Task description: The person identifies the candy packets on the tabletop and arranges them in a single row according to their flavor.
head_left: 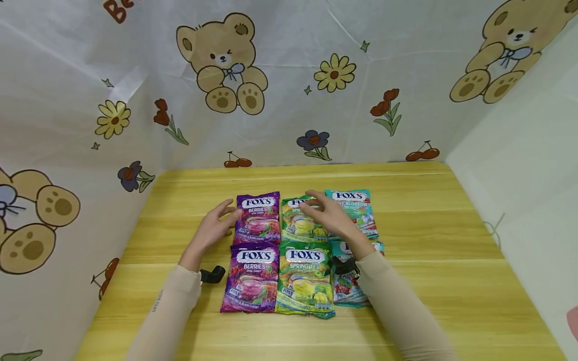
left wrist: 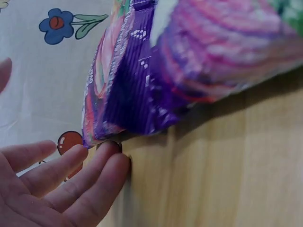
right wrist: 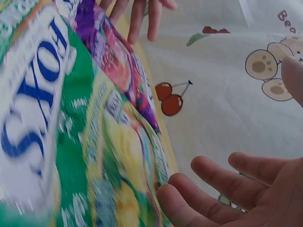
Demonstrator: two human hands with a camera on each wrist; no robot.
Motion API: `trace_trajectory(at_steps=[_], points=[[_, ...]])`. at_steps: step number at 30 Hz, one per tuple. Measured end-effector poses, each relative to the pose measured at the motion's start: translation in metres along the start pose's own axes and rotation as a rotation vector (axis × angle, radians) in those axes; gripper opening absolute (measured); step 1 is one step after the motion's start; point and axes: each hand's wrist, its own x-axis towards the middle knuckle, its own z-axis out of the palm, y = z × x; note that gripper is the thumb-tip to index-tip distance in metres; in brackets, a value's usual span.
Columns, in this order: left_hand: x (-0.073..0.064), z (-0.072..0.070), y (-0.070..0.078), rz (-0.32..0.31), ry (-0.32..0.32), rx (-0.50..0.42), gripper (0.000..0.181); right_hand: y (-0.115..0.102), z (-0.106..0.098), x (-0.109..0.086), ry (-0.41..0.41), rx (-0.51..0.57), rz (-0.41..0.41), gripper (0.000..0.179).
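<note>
Six-pack layout aside, several FOX'S candy bags lie in two rows on the table. My left hand [head_left: 213, 228] is at the left edge of the back purple Berries bag [head_left: 257, 220], its fingers loosely spread; in the left wrist view the fingertips [left wrist: 120, 163] come close to a purple bag, and contact is hard to tell. Over the back green Spring Tea bag [head_left: 298, 228] hovers my right hand [head_left: 334, 218], fingers apart and holding nothing; it partly covers that bag and the teal Blossom bag [head_left: 354, 198]. In the right wrist view, its fingers [right wrist: 227, 189] are extended.
Nearer me lie another purple Berries bag [head_left: 250, 278], another Spring Tea bag [head_left: 305, 281] and a teal bag [head_left: 347, 296] partly behind my right wrist. The wooden table [head_left: 451, 281] meets a bear-printed cloth [head_left: 280, 125] at the back. A thin cord [head_left: 495, 228] hangs at right.
</note>
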Motion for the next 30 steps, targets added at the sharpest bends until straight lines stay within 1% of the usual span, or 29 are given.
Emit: trace_trajectory(at_steps=[2, 6, 9, 13, 17, 19, 22, 26, 29, 30], points=[[0.002, 0.002, -0.001, -0.025, 0.009, -0.008, 0.086, -0.001, 0.008, 0.001, -0.016, 0.051, 0.02, 0.073], [0.004, 0.006, -0.005, -0.057, 0.052, -0.009, 0.076, -0.003, 0.024, 0.006, -0.032, 0.145, 0.074, 0.075], [0.005, 0.008, -0.007, -0.068, 0.075, -0.026, 0.068, -0.006, 0.032, 0.009, -0.045, 0.216, 0.108, 0.079], [0.007, 0.01, -0.01, -0.073, 0.095, -0.045, 0.064, -0.011, 0.042, 0.012, -0.064, 0.292, 0.143, 0.08], [0.008, 0.012, -0.013, -0.086, 0.113, -0.051, 0.061, -0.015, 0.053, 0.014, -0.059, 0.285, 0.185, 0.082], [0.008, 0.012, -0.014, -0.106, 0.119, -0.063, 0.057, -0.016, 0.058, 0.015, -0.05, 0.259, 0.208, 0.084], [0.009, 0.013, -0.014, -0.129, 0.115, -0.09, 0.053, -0.02, 0.065, 0.016, -0.046, 0.235, 0.226, 0.086], [0.011, 0.014, -0.013, -0.153, 0.101, -0.14, 0.05, -0.026, 0.071, 0.018, -0.053, 0.233, 0.252, 0.086], [0.012, 0.015, -0.014, -0.16, 0.092, -0.174, 0.048, -0.029, 0.074, 0.02, -0.051, 0.239, 0.274, 0.083], [0.012, 0.015, -0.014, -0.159, 0.091, -0.176, 0.047, -0.03, 0.075, 0.021, -0.051, 0.242, 0.277, 0.078]])
